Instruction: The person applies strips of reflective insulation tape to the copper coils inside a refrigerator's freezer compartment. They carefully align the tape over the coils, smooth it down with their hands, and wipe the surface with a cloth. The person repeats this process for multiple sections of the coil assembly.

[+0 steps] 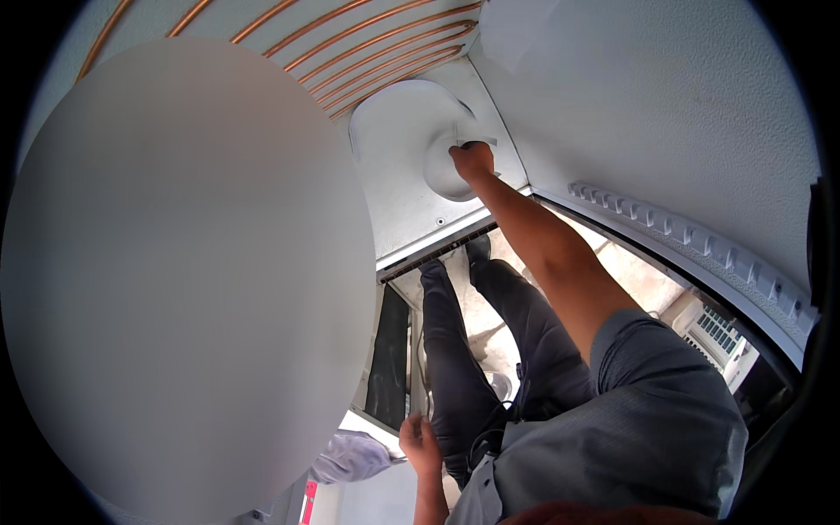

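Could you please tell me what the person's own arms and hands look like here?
The right hand is ungloved, its arm bare below a short, dark grey sleeve. The left hand is ungloved too, and its visible forearm is bare.

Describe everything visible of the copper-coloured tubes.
The copper-coloured tubes are slender, shiny and apparently metal. Several run roughly side by side across the top of the view, curving and bunching closer toward the right. They lie along a pale panel; whether they touch it is unclear. Some lower-left stretches are hidden.
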Demonstrator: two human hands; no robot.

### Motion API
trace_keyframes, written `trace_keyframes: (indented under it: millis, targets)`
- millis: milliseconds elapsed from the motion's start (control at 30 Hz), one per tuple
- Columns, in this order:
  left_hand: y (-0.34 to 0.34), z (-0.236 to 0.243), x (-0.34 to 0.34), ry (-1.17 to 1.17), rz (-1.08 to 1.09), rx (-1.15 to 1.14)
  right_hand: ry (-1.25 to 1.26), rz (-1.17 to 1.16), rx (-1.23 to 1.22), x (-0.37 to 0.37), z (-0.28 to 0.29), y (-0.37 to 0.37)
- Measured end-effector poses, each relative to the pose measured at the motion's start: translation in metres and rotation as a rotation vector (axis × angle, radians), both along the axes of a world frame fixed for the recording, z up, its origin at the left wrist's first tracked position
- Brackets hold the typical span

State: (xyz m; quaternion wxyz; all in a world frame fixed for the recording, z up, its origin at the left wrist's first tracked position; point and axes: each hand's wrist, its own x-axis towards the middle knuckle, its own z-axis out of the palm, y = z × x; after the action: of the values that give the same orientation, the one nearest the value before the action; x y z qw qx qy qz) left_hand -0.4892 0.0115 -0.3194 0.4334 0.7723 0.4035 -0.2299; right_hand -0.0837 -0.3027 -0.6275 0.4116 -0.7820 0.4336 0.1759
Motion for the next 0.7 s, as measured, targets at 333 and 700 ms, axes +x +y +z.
trace_keyframes:
  millis: [333,700]
  targets:
    - [-0.050,0.006,0.170,-0.320,-0.166,-0.247,-0.059,0.074,0.160,-0.006,0.088,-0.058]
    - [-0.149,0.081,0.393,-0.805,-0.256,-0.388,-0.416,-0.563,0.860,-0.067,0.368,-0.040]
